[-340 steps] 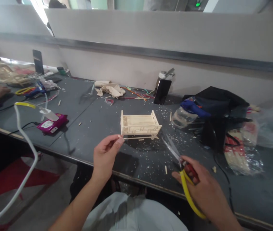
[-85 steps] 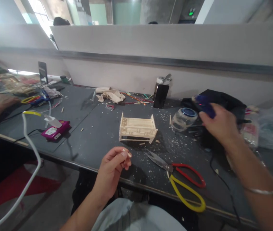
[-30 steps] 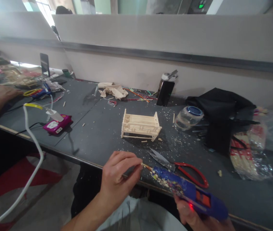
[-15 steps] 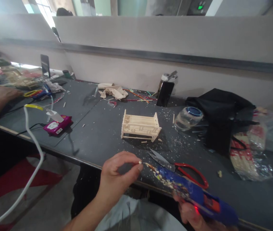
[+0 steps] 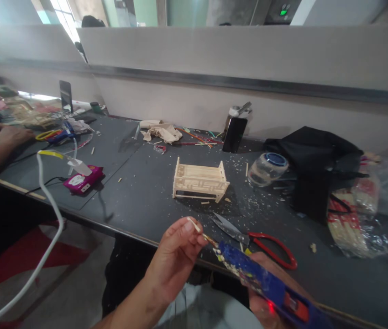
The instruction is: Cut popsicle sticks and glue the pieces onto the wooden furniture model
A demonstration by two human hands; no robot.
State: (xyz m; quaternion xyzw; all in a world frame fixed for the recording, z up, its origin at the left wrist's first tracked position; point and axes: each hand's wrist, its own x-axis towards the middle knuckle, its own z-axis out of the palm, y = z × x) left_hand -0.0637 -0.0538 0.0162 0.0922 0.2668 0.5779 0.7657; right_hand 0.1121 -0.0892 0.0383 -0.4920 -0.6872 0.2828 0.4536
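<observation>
My left hand [image 5: 176,258] pinches a short, thin wooden stick [image 5: 194,224] between thumb and fingers. My right hand [image 5: 265,292] is wrapped round a blue hot glue gun [image 5: 249,260], its front crusted with wood bits and a red light glowing on its side. The nozzle points left and sits close by the stick's lower end; whether they touch I cannot tell. Beyond my hands a small wooden model bed [image 5: 201,179] stands upright on the dark table. Scissors [image 5: 230,227] with a red handle lie behind the glue gun, which partly hides their yellow handle.
A clear jar [image 5: 268,169], a black bag [image 5: 313,151] and a packet of sticks [image 5: 348,224] stand or lie at right. A phone [image 5: 235,135] leans at the back. At left are a magenta power socket [image 5: 83,179], a white cable [image 5: 52,214] and a co-worker's hands [image 5: 12,137].
Since the older frames, the scissors were laid down and my right hand took up the glue gun. In the last half second my left hand turned, bringing the stick's length into view.
</observation>
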